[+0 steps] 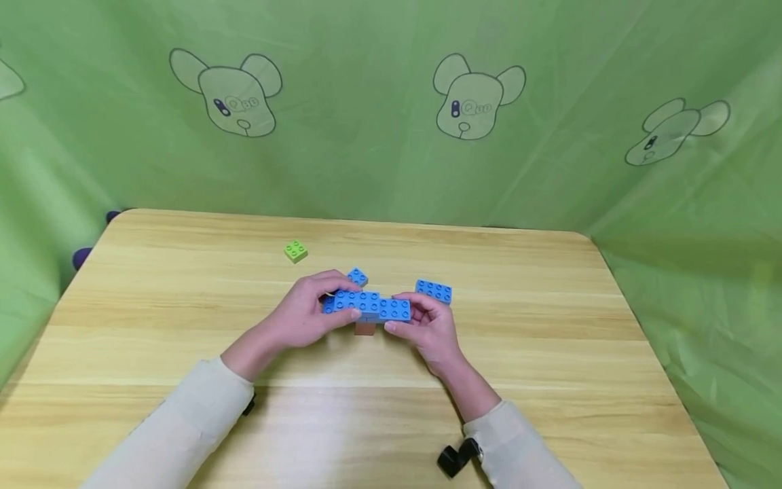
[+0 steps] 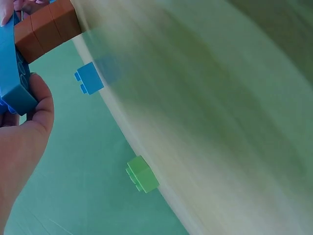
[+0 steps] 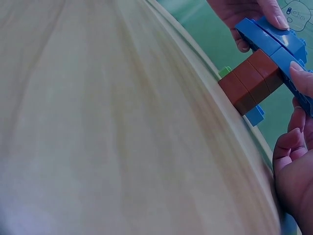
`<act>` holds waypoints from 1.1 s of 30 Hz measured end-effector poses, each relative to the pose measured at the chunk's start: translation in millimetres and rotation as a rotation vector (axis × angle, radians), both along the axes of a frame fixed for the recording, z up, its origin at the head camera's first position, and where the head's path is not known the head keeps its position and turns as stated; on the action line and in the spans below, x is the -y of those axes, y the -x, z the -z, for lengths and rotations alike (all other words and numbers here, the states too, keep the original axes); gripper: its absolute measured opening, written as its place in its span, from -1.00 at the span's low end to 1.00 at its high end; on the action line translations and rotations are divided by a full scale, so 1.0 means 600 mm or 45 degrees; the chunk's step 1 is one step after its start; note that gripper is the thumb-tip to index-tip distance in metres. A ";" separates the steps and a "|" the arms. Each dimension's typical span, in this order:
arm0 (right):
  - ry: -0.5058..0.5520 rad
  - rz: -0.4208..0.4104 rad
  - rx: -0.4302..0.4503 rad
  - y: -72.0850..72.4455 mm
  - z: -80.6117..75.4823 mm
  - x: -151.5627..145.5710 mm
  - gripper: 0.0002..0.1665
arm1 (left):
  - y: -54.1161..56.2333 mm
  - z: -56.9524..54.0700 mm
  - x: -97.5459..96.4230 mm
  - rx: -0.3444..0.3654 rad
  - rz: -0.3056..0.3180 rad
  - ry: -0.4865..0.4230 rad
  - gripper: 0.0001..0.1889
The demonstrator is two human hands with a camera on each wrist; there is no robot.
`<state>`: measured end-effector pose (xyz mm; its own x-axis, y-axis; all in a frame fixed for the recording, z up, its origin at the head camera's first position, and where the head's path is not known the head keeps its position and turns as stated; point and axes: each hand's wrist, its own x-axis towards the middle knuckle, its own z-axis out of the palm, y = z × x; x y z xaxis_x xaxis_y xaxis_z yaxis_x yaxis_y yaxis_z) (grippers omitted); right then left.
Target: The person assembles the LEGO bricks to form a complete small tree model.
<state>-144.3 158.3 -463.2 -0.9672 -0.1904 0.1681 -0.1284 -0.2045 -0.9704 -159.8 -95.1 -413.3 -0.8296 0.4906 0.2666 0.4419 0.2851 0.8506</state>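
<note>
A column of several stacked brown toy bricks (image 3: 252, 82) stands on the table. Across its top run blue bricks (image 1: 396, 310) laid end to end, wider than the column on both sides. Another blue brick (image 1: 357, 301) lies over the middle and left of that row. My left hand (image 1: 304, 314) grips the left part of the blue bricks, thumb at the near side and fingers behind. With thumb and fingers, my right hand (image 1: 435, 334) pinches the right end of the row. In the right wrist view both thumbs press against the blue bricks' near side.
Behind the build sits a small blue brick (image 1: 359, 276). A light green brick (image 1: 296, 251) lies farther back to the left, and a larger blue brick (image 1: 434, 291) just beyond my right hand. A green curtain (image 1: 366, 170) hangs past the table's far edge.
</note>
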 end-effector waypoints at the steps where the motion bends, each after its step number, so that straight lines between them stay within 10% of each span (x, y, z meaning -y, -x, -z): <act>1: 0.003 0.000 0.000 0.001 -0.001 0.000 -0.50 | 0.001 0.000 0.000 -0.004 -0.006 0.004 -0.66; 22: -0.041 -0.050 0.009 0.010 -0.007 0.001 -0.48 | -0.002 0.000 -0.004 0.038 -0.072 0.021 -0.65; 33: -0.613 -0.014 -0.184 0.048 0.005 -0.014 -0.50 | -0.012 0.000 0.004 0.147 -0.124 0.037 -0.62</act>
